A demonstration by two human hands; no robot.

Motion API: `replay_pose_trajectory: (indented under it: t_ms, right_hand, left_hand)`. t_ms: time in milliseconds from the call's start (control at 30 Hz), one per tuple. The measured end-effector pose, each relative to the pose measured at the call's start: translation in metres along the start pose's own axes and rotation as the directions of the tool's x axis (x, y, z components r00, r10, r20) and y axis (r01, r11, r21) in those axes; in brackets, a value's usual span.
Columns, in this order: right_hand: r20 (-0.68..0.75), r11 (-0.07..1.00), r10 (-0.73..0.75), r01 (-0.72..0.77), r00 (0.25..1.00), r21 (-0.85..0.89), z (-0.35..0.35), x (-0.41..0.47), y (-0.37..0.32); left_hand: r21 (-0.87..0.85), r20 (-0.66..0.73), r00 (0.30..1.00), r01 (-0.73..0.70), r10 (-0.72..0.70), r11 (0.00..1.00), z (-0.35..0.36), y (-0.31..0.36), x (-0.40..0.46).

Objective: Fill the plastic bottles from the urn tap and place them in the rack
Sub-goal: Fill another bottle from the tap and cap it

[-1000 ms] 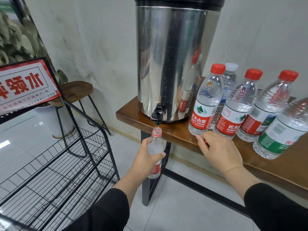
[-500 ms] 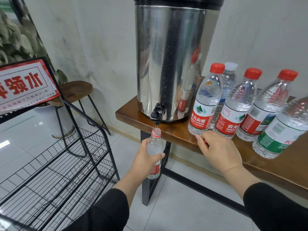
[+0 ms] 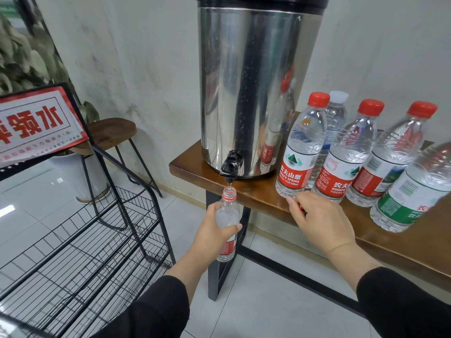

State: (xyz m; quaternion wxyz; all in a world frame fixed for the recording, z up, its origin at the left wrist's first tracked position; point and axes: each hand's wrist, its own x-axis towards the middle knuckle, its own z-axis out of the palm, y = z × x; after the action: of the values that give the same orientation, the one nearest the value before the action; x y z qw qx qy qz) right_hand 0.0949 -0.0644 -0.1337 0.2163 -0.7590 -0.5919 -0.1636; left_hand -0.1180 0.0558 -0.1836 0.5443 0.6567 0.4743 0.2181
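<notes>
Gripping an uncapped plastic bottle (image 3: pixel 227 217) upright, the left hand (image 3: pixel 213 234) has its fingers (image 3: pixel 233 226) curled round the clear body above the red label, thumb side toward the camera. The bottle's mouth sits directly under the black tap (image 3: pixel 229 167) of the steel urn (image 3: pixel 253 89), a thin stream of water falling into it. The right hand (image 3: pixel 319 222) rests on the near edge of the wooden surface (image 3: pixel 256 191), fingers curled over something small and red, barely visible. Capped bottles (image 3: pixel 302 147) stand to the right of the urn. A black wire rack (image 3: pixel 80 240) stands at left.
</notes>
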Motion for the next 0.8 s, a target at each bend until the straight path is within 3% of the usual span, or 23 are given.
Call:
replay_pose_trajectory:
  t_ms: [800]
  right_hand:
    - [0.016, 1.0, 0.019, -0.019, 1.0, -0.018, -0.0016, 0.0004, -0.0016]
  left_hand:
    - [0.008, 0.0, 1.0, -0.014, 0.014, 1.0, 0.0006, 0.0016, 0.0]
